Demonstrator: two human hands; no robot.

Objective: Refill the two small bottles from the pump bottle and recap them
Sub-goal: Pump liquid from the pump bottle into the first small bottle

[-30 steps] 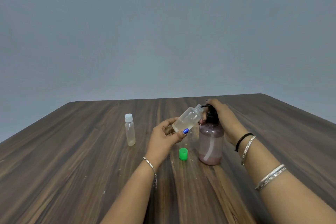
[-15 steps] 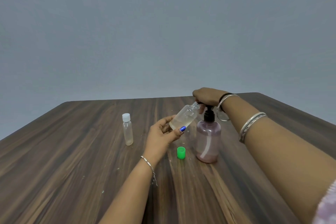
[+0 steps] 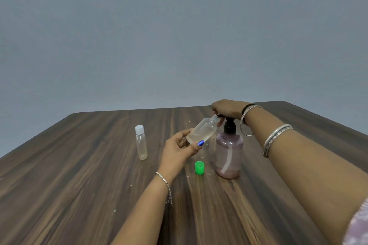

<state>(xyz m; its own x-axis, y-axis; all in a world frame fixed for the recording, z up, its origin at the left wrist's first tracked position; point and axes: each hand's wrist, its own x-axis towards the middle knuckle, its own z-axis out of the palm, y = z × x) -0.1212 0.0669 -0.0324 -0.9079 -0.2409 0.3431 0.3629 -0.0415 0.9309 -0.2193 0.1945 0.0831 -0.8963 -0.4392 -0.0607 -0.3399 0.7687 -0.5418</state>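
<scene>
A: Where's the open small bottle point(image 3: 202, 133)?
B: Tilted, neck at the spout of the pump bottle point(image 3: 229, 155), which stands on the bench point(image 3: 79, 185). The left hand point(image 3: 179, 150) has fingers and thumb wrapped round its base.
A: And the right hand point(image 3: 229, 108)?
B: Its grip curls over the pump head.
A: The rest?
B: A green cap point(image 3: 199, 167) lies just beside the pump bottle; a capped small bottle point(image 3: 141, 143) stands well left.

A dark wooden table point(image 3: 79, 185) with long streaked grain (the lines fan out toward the near edge) fills the lower half of the view; its far edge is straight, its far right corner rounded. A few pale specks dot the top. Behind it rises a plain grey-blue wall point(image 3: 179, 26), evenly and softly lit, without visible seams.
</scene>
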